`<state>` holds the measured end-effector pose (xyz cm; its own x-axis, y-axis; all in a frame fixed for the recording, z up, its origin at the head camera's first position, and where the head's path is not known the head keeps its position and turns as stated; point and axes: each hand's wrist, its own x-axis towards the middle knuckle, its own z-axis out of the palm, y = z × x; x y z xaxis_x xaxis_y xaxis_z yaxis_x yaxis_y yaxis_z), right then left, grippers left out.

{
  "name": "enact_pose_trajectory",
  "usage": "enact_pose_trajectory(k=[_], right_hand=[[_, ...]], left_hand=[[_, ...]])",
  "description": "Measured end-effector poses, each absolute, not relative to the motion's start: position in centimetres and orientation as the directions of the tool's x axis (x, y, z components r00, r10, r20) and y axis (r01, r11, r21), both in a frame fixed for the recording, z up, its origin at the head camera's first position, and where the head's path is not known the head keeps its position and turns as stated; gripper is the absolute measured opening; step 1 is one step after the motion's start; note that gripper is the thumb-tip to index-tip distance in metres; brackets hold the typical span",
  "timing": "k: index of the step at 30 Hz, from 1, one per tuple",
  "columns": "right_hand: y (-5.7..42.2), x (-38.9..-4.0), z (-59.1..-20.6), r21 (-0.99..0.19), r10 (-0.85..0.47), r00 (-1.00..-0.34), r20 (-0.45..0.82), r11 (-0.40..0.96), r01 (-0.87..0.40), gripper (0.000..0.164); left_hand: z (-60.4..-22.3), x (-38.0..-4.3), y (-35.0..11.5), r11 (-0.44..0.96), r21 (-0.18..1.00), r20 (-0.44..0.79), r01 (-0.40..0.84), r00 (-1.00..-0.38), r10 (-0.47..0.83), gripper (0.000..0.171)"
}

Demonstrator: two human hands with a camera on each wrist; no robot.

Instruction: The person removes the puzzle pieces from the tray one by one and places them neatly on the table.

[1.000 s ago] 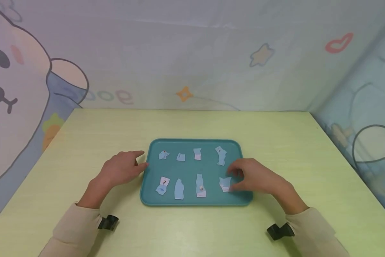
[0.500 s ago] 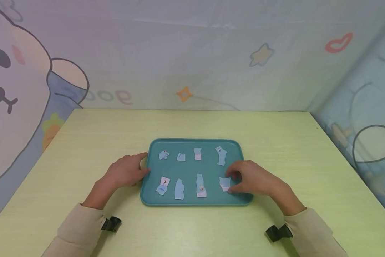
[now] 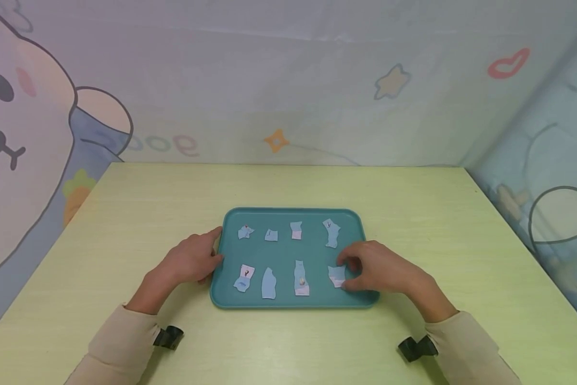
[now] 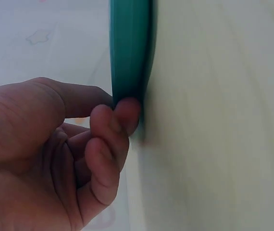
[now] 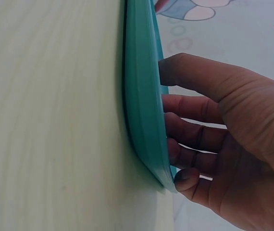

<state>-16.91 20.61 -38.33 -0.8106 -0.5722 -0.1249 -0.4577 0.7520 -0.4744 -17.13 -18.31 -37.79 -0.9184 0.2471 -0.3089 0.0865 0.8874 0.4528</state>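
A teal tray point(image 3: 281, 251) lies on the table with several torn paper pieces in two rows, pale blue with some pink or white parts. My left hand point(image 3: 187, 259) holds the tray's left rim; in the left wrist view, the thumb is over the edge and curled fingers point(image 4: 109, 120) sit against the outer wall. My right hand point(image 3: 384, 267) reaches over the right rim, its bent fingers and thumb around the right side of the front-right paper piece point(image 3: 336, 275). In the right wrist view the tray wall point(image 5: 146, 96) hides the fingertips and that paper.
Behind the hand's paper lies a longer torn piece point(image 3: 332, 233) at the back right. To its left in the front row is a tall strip point(image 3: 301, 278). The pale yellow table point(image 3: 288, 347) ends at a printed cloth backdrop point(image 3: 317, 80).
My left hand has moved right and slightly down onto the tray's rim. My right hand has shifted slightly left against the front-right paper piece, which has barely moved left.
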Motion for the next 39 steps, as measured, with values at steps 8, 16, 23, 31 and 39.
enact_pose_trajectory(k=[8, 16, 23, 31, 39], right_hand=[[20.7, -16.9, -38.6, -0.474, -0.567, -0.809, -0.157, 0.762, -0.442, 0.03], [20.6, -17.0, -38.4, -0.497, -0.553, -0.818, -0.162, 0.761, -0.416, 0.032], [20.9, -17.2, -38.0, -0.513, -0.541, -0.826, -0.157, 0.76, -0.399, 0.034], [21.9, -17.6, -37.6, -0.536, -0.513, -0.846, -0.148, 0.76, -0.367, 0.034], [22.9, -18.1, -37.5, -0.591, -0.483, -0.86, -0.165, 0.747, -0.306, 0.036]], left_hand=[[-37.7, -17.1, -18.2, 0.878, 0.471, -0.305, 0.086, -0.918, 0.253, 0.073], [-37.8, -17.0, -18.2, 0.874, 0.477, -0.305, 0.096, -0.914, 0.267, 0.073], [-37.6, -16.9, -18.2, 0.872, 0.479, -0.31, 0.102, -0.91, 0.276, 0.073], [-37.5, -16.7, -18.1, 0.876, 0.47, -0.316, 0.107, -0.907, 0.28, 0.074], [-37.6, -16.8, -18.2, 0.872, 0.475, -0.31, 0.12, -0.904, 0.293, 0.074]])
